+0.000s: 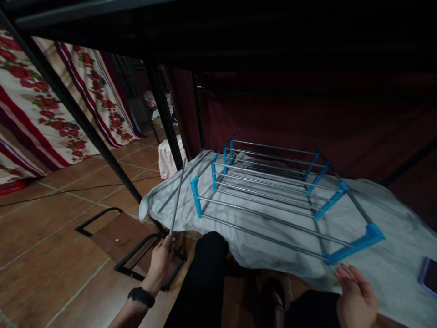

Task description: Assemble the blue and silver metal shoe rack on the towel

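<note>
In dim light we see a black metal frame; left of the frame, brown floor tiles and a red-flowered white fabric curtain; along its back, dark-maroon cloth.

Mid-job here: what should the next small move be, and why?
Probably bring the slim grey metal rod in the left hand towards the top of the nearest left-side blue plastic bracket. No rod appears to join that top to the next blue bracket, while a grey metal side rod bridges the matching gap on the right.
</note>
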`<state>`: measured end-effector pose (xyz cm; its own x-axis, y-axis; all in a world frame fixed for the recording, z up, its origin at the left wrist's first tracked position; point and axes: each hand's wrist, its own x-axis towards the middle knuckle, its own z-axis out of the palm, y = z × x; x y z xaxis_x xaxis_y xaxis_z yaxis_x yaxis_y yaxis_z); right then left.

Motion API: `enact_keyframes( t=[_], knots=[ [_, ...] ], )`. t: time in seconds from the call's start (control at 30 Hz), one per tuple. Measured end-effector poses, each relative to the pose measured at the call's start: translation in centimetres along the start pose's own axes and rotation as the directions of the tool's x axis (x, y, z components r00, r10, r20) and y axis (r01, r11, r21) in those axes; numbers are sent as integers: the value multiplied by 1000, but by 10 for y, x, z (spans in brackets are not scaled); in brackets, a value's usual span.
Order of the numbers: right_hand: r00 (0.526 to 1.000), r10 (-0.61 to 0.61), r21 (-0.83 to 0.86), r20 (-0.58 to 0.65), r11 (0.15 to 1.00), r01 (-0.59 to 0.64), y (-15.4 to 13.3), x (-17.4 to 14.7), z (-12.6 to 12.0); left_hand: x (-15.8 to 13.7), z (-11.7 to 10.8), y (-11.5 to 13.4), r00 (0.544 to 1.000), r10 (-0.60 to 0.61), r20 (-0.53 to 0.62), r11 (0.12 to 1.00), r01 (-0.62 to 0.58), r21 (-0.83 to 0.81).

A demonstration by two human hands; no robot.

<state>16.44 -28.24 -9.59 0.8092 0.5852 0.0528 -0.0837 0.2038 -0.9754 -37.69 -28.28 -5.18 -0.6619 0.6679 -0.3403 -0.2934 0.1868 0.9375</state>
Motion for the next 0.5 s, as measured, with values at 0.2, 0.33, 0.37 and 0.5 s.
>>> enact_keyframes(
  t=[0.2, 0.33, 0.37, 0.5],
  knots=[
    [993, -91, -245, 70, 964, 105, -20, -67, 10, -60, 17, 0, 985, -2, 171, 983, 33, -181],
    [938, 51, -326, 343, 943, 68, -36, -111, 34, -118, 41, -12, 936, 48, 348, 983, 18, -184],
    [894, 92, -322, 439, 945, 61, -43, -120, 45, -133, 49, -18, 921, 52, 385, 986, 13, -163],
    [723, 142, -235, 676, 972, 29, -83, -150, 94, -187, 78, -50, 875, -58, 481, 990, 112, -84]
  ],
)
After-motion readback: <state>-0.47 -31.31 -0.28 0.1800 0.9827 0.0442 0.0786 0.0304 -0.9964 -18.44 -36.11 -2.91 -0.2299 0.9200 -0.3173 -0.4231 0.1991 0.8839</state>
